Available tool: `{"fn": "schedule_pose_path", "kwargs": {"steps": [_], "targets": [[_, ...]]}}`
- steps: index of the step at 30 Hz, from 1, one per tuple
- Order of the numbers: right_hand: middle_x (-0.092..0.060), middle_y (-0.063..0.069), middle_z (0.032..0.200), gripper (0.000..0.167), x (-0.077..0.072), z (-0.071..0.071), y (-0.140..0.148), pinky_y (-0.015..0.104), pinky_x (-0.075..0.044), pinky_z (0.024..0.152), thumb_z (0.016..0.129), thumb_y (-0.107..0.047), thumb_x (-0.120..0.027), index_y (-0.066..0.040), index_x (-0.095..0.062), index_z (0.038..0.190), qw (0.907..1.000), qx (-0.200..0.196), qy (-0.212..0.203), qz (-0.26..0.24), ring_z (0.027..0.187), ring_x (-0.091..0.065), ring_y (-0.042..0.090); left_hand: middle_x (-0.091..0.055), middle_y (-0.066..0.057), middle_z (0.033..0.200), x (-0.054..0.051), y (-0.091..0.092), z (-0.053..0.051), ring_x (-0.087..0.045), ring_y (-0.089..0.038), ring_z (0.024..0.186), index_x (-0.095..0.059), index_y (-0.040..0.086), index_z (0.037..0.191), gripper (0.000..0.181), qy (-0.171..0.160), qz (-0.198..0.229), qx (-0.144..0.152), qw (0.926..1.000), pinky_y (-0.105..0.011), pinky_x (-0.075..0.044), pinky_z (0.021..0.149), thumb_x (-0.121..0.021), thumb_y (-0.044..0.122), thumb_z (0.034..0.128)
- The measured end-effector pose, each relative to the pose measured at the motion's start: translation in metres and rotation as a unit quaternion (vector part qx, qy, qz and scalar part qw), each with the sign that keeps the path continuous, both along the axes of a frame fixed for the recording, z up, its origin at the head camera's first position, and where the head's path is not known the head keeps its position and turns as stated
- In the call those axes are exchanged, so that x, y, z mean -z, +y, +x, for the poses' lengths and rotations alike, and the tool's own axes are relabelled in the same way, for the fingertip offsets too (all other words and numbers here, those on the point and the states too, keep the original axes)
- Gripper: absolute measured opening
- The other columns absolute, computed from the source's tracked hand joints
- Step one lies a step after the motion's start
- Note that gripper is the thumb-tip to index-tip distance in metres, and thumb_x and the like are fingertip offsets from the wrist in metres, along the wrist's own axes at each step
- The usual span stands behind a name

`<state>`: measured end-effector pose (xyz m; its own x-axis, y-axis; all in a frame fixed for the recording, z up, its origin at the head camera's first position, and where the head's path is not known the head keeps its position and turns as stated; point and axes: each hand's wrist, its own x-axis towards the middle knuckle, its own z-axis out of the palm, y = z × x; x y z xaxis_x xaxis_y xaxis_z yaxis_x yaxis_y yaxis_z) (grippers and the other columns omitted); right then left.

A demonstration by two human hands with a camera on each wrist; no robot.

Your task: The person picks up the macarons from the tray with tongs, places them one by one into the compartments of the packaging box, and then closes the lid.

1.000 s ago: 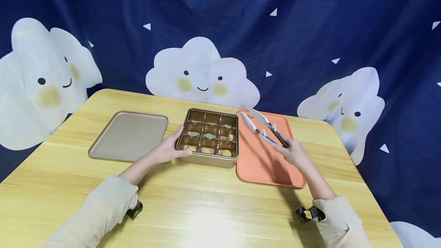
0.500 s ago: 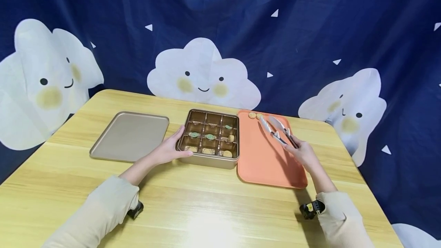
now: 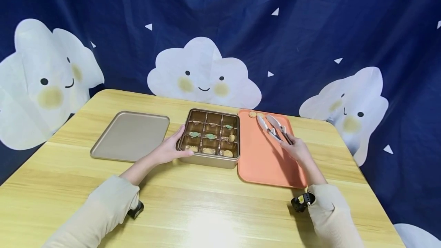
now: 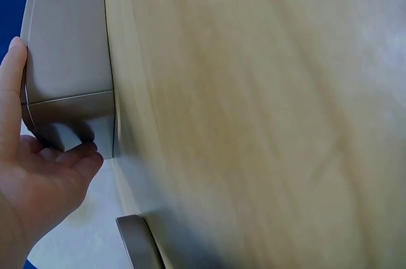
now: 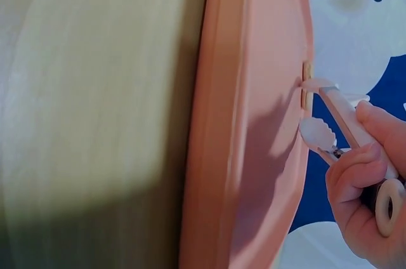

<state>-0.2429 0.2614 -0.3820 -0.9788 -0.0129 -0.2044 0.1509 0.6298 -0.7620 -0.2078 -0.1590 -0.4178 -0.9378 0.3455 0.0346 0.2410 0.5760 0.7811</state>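
My left hand (image 3: 168, 150) grips the near left corner of a gold-brown square tin (image 3: 210, 160), thumb over the front rim and fingers at the side (image 4: 54, 183). A divided insert in the tin has several compartments; cookies (image 3: 227, 153) lie in the near row, and green-wrapped pieces (image 3: 211, 136) in others. In my right hand (image 3: 299, 150) are metal food tongs (image 3: 275, 129), their arms spread. The tong tips reach the far end of an orange tray (image 3: 262, 167), beside two round cookies (image 3: 252, 114). One tip overlaps the right cookie; contact cannot be told.
A flat gold-brown lid (image 3: 132, 137) lies left of the tin on the wooden table (image 3: 179, 202). The tray sits right against the tin's right side. A blue curtain with clouds (image 3: 203, 72) hangs behind the table's far edge.
The tongs have moved right along the tray's far end, uncovering the cookies, then shifted slightly left toward the right cookie. My left hand has stayed on the tin.
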Motion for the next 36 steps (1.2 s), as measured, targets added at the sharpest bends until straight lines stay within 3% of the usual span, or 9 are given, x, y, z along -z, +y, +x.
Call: {"fn": "schedule_pose_path", "kwargs": {"steps": [8, 16, 21, 28, 35, 36], "targets": [[-0.033, -0.007, 0.05, 0.069, -0.003, 0.002, -0.002, 0.021, -0.03, 0.038, 0.09, -0.028, -0.055, 0.001, -0.022, 0.143, 0.9996, -0.012, 0.005, -0.024, 0.04, -0.033, 0.006, -0.001, -0.022, 0.15, 0.001, 0.0, 0.0, -0.007, -0.041, 0.136, -0.002, -0.002, 0.145, 0.105, 0.0, -0.002, 0.0, 1.0, -0.052, -0.01, 0.11, -0.069, 0.041, 0.0773], [-0.04, 0.0, 0.06, 0.055, 0.001, -0.005, -0.008, 0.022, -0.033, 0.043, 0.094, -0.024, -0.049, -0.004, -0.03, 0.142, 0.9986, -0.009, 0.016, 0.049, 0.046, -0.037, 0.008, -0.002, -0.022, 0.15, 0.0, 0.0, -0.001, -0.007, -0.041, 0.136, -0.002, -0.002, 0.145, 0.104, 0.002, -0.001, -0.002, 1.0, -0.052, -0.01, 0.11, -0.07, 0.04, 0.0775], [-0.043, 0.004, 0.063, 0.054, 0.002, 0.004, -0.006, 0.023, -0.035, 0.043, 0.093, -0.02, -0.05, -0.002, -0.031, 0.141, 0.9975, -0.015, 0.038, 0.057, 0.047, -0.038, 0.011, -0.002, -0.022, 0.15, 0.0, 0.001, -0.001, -0.007, -0.041, 0.136, -0.002, -0.002, 0.145, 0.104, 0.0, 0.001, 0.002, 1.0, -0.052, -0.01, 0.11, -0.07, 0.04, 0.0777], [-0.054, 0.025, 0.093, 0.063, -0.004, 0.018, -0.002, 0.022, -0.041, 0.046, 0.092, -0.026, -0.053, 0.001, -0.025, 0.142, 0.9972, 0.001, 0.06, 0.043, 0.053, -0.044, 0.009, -0.002, -0.022, 0.15, -0.001, 0.0, 0.0, -0.006, -0.041, 0.136, -0.002, -0.002, 0.145, 0.103, 0.0, 0.003, 0.002, 1.0, -0.053, -0.01, 0.11, -0.069, 0.039, 0.0781], [-0.049, 0.012, 0.079, 0.063, -0.022, 0.033, -0.016, 0.021, -0.039, 0.045, 0.092, -0.028, -0.054, -0.004, -0.026, 0.143, 0.9963, -0.03, 0.073, 0.033, 0.051, -0.04, 0.008, -0.001, -0.023, 0.15, -0.002, 0.0, 0.0, -0.006, -0.041, 0.136, -0.002, -0.003, 0.144, 0.103, -0.001, 0.003, 0.004, 1.0, -0.053, -0.009, 0.11, -0.069, 0.039, 0.0783], [-0.053, 0.014, 0.083, 0.063, -0.024, 0.035, -0.019, 0.02, -0.038, 0.045, 0.091, -0.028, -0.055, -0.004, -0.027, 0.143, 0.9956, -0.039, 0.08, 0.029, 0.05, -0.039, 0.007, -0.002, -0.023, 0.15, -0.002, 0.001, 0.0, -0.006, -0.041, 0.136, -0.002, -0.003, 0.144, 0.103, 0.0, 0.003, 0.004, 1.0, -0.053, -0.01, 0.11, -0.069, 0.038, 0.0782]]}}
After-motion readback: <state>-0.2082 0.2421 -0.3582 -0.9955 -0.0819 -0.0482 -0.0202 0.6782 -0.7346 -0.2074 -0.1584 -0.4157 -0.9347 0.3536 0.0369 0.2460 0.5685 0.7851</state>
